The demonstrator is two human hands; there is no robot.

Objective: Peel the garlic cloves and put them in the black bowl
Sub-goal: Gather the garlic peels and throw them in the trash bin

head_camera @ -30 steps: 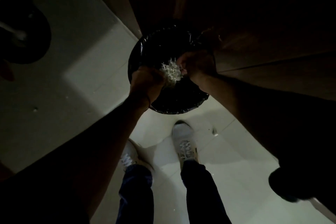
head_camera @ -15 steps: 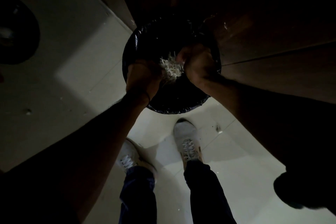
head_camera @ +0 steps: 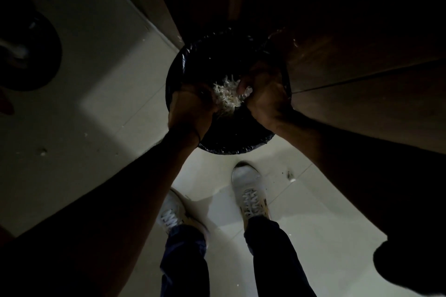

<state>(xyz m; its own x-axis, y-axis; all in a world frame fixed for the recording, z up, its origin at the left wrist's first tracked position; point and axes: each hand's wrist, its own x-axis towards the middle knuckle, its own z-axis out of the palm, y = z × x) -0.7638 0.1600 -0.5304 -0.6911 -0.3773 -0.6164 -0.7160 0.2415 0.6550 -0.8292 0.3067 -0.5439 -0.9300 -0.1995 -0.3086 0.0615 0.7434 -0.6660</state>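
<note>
Head cam, pretty dark shot. Dead centre of the frame, both hands are bunched together over a round bin point(head_camera: 231, 150) with a black liner. The left hand point(head_camera: 190, 111) and right hand point(head_camera: 263, 96) each have their fingers curled onto the same pale clump of garlic skins point(head_camera: 226, 95), squeezed between them right above the bin's opening. Lower middle, two white sneakers point(head_camera: 249, 190) stand on the light tiled floor point(head_camera: 301, 236), just below the bin.
</note>
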